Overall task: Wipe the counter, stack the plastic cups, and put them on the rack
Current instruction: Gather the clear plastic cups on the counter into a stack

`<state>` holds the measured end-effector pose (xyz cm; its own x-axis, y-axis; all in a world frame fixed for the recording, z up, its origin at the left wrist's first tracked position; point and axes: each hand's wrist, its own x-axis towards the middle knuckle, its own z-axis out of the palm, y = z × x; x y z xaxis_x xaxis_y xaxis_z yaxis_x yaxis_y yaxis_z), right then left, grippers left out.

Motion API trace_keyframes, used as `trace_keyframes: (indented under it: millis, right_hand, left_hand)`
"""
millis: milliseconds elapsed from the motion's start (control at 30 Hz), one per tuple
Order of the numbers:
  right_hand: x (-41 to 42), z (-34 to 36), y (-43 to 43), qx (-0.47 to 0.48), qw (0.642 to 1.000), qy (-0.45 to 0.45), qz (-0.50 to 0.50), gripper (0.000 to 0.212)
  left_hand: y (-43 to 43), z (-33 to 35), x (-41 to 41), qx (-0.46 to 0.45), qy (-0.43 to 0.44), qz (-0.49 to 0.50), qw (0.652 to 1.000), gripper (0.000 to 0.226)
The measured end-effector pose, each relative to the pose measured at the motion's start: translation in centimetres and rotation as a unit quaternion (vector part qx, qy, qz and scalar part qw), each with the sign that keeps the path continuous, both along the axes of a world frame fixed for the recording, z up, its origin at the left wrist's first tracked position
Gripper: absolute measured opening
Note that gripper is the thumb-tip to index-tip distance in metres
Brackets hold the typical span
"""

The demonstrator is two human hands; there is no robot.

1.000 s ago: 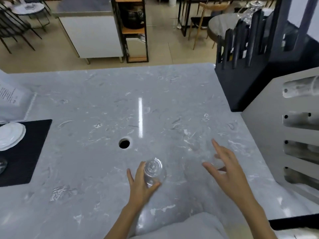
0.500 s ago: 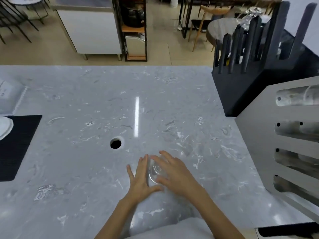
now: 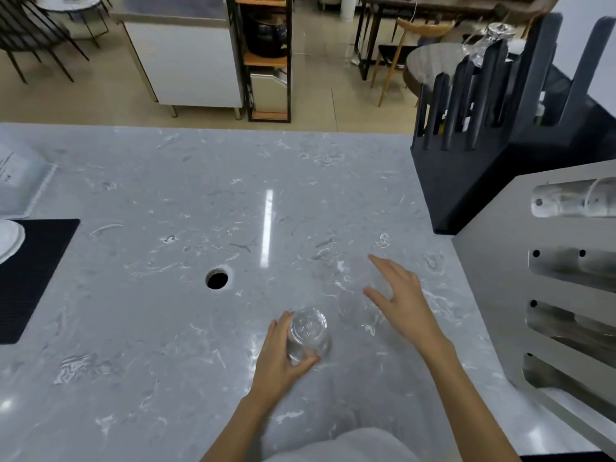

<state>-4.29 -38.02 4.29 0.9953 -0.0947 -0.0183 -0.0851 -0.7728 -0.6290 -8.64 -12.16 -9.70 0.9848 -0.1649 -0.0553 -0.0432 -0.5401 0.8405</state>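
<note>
— Where is the clear plastic cup [image 3: 308, 333]?

— Bottom up, towards the near edge of the bench [image 3: 140, 328], about midway along it. The left hand [image 3: 280, 360] has its grip closed round the cup's side, thumb on the near wall. Whether the rim rests on the stone I cannot tell.

— And the right hand [image 3: 401, 295]?

— Its grip is open and holds nothing. The fingers are spread, and it hovers just beside the cup, towards the right edge. Under its thumb there is a faint clear outline, too hard to make out.

— What else is close by?

— A round hole [image 3: 217, 279] in the stone, beyond the cup and to its left. Nothing lies between the two hands.

— Further out?

— At the right edge stands a grey slotted rack [image 3: 500, 278], cut off by the frame, with clear cups [image 3: 573, 199] lying in its top slot. The lower slots are too dim to read. Behind it, at the far right corner, is a black stand [image 3: 473, 181] with upright prongs. At the left edge a black mat [image 3: 36, 271] carries a white plate [image 3: 8, 240], mostly out of view, and beyond it lies a pale item with small print [image 3: 20, 181], blurred.

— The surface and the room?

— Grey marbled stone, glossy, with one bright streak of light. Past the far edge there is beige floor, a white cabinet [image 3: 190, 68], an open shelf unit [image 3: 266, 58], chairs and a round table.
</note>
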Motion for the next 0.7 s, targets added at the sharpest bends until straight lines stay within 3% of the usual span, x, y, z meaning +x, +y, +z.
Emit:
trace_keyframes:
  millis: [100, 200, 267, 367, 433, 500, 600, 700]
  right_hand:
    - [-1.8, 4.8, 0.3, 0.061, 0.994, -0.087, -0.017, 0.054]
    - [-3.9, 8.2, 3.2, 0.066, 0.986, -0.140, 0.057, 0.051]
    - [-4.5, 7.9, 5.9, 0.039, 0.984, -0.118, 0.127, 0.054]
    - [-4.8, 4.5, 10.1, -0.039, 0.982, -0.014, 0.184, 0.052]
    - [-4.9, 2.2, 11.9, -0.098, 0.976, 0.023, 0.191, 0.051]
    - [-4.9, 0.8, 12.6, -0.114, 0.975, 0.025, 0.191, 0.054]
    - [-4.9, 0.4, 11.7, -0.067, 0.975, 0.065, 0.203, 0.066]
    - [-6.1, 0.5, 8.6, -0.121, 0.985, 0.025, 0.125, 0.074]
  left_hand:
    - [-0.2, 0.5, 0.3, -0.002, 0.006, 0.002, 1.000, 0.081]
    - [0.0, 0.7, 0.1, -0.007, 0.007, 0.001, 1.000, 0.077]
    - [0.1, 0.5, 0.0, -0.017, 0.022, -0.004, 1.000, 0.084]
    - [0.3, 0.9, 0.2, -0.059, 0.075, -0.024, 0.995, 0.126]
    - [0.8, 0.8, 0.4, -0.083, 0.077, -0.053, 0.992, 0.132]
    - [1.2, 1.1, 0.4, -0.090, 0.081, -0.072, 0.990, 0.125]
    - [1.1, 1.3, 0.7, -0.056, 0.052, -0.087, 0.993, 0.101]
    - [0.1, 1.0, 0.8, -0.010, 0.023, -0.069, 0.997, 0.089]
